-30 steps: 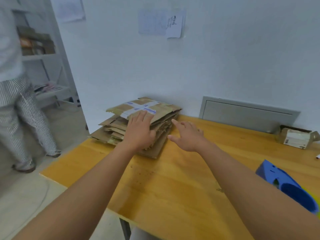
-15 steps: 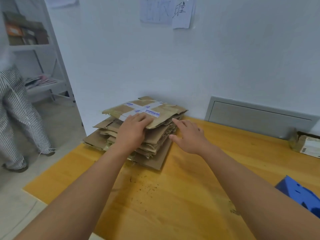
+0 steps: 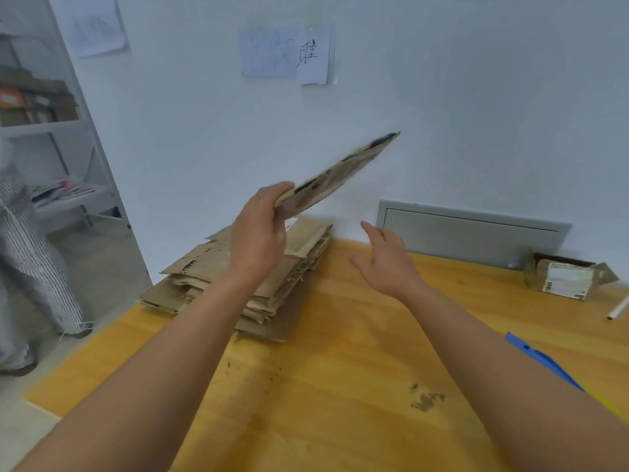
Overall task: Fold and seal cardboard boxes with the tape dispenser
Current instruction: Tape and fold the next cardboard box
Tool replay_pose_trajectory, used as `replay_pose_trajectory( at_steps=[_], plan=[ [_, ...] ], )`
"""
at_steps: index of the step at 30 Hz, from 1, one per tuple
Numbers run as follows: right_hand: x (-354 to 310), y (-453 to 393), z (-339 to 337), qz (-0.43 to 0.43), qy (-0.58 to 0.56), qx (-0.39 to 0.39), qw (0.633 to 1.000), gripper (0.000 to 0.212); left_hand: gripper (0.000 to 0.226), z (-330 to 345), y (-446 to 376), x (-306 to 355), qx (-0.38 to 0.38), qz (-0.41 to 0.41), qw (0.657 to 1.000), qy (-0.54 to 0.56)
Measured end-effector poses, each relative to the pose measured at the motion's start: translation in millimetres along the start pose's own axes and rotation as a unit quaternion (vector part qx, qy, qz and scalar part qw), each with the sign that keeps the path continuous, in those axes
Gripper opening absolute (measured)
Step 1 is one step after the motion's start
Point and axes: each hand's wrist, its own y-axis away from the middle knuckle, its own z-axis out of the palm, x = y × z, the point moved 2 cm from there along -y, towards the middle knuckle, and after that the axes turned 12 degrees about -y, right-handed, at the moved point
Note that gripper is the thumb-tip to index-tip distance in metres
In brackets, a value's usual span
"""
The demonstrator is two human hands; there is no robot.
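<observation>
A stack of flattened cardboard boxes (image 3: 211,267) lies at the far left corner of the wooden table (image 3: 340,386). My left hand (image 3: 260,233) grips one flattened box (image 3: 340,172) by its near edge and holds it tilted in the air above the stack, its far end up toward the wall. My right hand (image 3: 384,260) hovers over the table to the right of the stack, fingers straight and apart, touching nothing. The blue tape dispenser (image 3: 541,359) shows partly at the right, behind my right forearm.
A small folded cardboard box (image 3: 565,277) sits at the far right by a grey wall panel (image 3: 473,233). A white pen-like stick (image 3: 617,311) lies near it. A person in striped trousers (image 3: 30,260) stands at the left by metal shelves (image 3: 51,131).
My left hand has taken the top flattened box off the stack and raised it, tilted. My right hand has come off the stack's edge and lifted slightly.
</observation>
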Motion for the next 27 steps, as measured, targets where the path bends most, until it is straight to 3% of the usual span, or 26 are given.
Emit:
replay_pose_trajectory(
  at_steps=[8,14,18,24,27],
  plan=[
    [56.9,36.8,-93.5,0.109,-0.160,0.140,0.971,0.085,0.013,35.0,-4.4,94.3,-0.074,-0.030,0.992,0.100],
    [108.7,66.2,-151.5,0.183,-0.238,0.181,0.937,0.095,0.013,83.3,18.0,116.1,-0.160,-0.143,0.950,0.228],
    [134.5,72.9,-165.6,0.181,-0.287,0.172,0.925,0.108,0.022,112.1,24.6,119.7,-0.224,-0.167,0.921,0.273],
    [141.8,64.1,-163.9,0.159,-0.303,0.183,0.922,0.114,0.033,133.8,15.9,99.7,-0.208,-0.199,0.899,0.329],
    [140.0,60.0,-159.9,0.156,-0.281,0.181,0.929,0.114,0.061,143.1,15.8,96.4,-0.182,-0.242,0.913,0.274]
  ],
)
